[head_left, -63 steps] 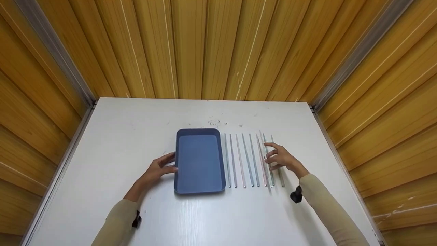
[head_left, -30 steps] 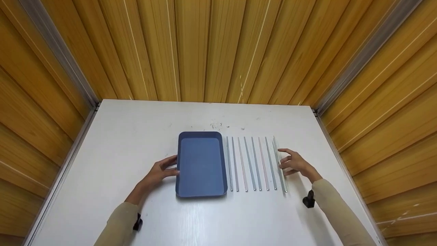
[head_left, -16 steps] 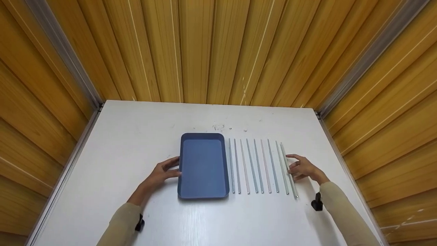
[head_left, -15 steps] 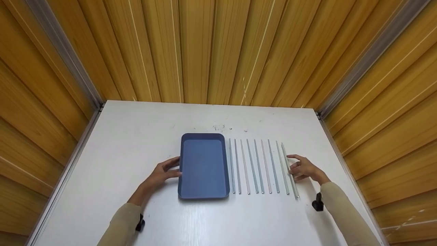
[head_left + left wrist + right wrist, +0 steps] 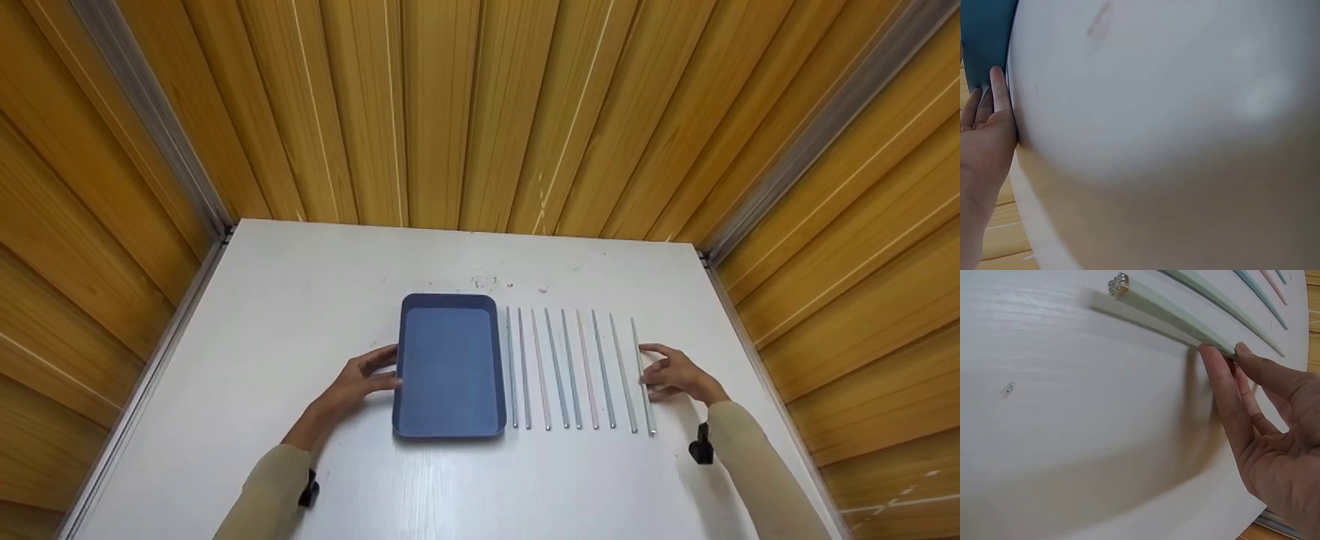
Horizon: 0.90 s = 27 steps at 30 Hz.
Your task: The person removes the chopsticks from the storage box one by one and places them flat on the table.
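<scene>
My right hand [image 5: 679, 376] pinches a pale green chopstick [image 5: 1165, 314] at the right end of a row, thumb against fingertips. In the right wrist view its patterned silvery end stands a little off the table, with a shadow beneath. Another green chopstick [image 5: 623, 373] lies just left of it, and blue and pink chopsticks [image 5: 541, 367] continue the row, spaced apart and roughly parallel. At the row's left stands a blue rectangular tray [image 5: 450, 367] holding nothing. My left hand [image 5: 349, 386] touches the tray's left side with fairly straight fingers; the left wrist view shows them against its wall.
A white table [image 5: 465, 487] with a few dark marks near its back carries everything. Wood-look panels [image 5: 442, 112] rise behind it and at both sides. Black wrist cameras [image 5: 701, 446] hang below both sleeves.
The right hand has moved rightward with the green chopstick, past the other green one, widening the gap between them. The row is now more evenly spread. The left hand stays at the tray.
</scene>
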{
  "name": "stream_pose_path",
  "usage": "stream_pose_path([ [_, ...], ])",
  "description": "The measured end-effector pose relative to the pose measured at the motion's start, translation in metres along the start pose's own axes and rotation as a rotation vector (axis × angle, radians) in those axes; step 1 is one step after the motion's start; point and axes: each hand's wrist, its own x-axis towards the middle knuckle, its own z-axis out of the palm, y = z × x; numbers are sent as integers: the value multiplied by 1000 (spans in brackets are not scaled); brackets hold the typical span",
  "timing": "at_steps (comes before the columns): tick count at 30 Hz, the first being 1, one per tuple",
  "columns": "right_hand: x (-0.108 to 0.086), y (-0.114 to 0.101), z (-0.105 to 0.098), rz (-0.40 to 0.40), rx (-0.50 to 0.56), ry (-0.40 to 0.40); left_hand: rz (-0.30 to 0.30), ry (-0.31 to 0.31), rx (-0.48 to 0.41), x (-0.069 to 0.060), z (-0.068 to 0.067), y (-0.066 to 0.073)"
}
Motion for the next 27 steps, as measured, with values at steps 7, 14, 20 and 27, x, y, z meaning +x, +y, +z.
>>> stream_pose_path([
  [7,3,-4,2,14,-49,38,10,-6,-19,1,0,-2],
  [14,2,-1,7,19,-117,88,9,-23,-18,3,-1,-3],
  [20,-1,2,12,9,-108,91,3,-37,-28,1,-5,-2],
  [27,-7,-4,5,37,-133,119,-57,-35,9,12,-9,6],
])
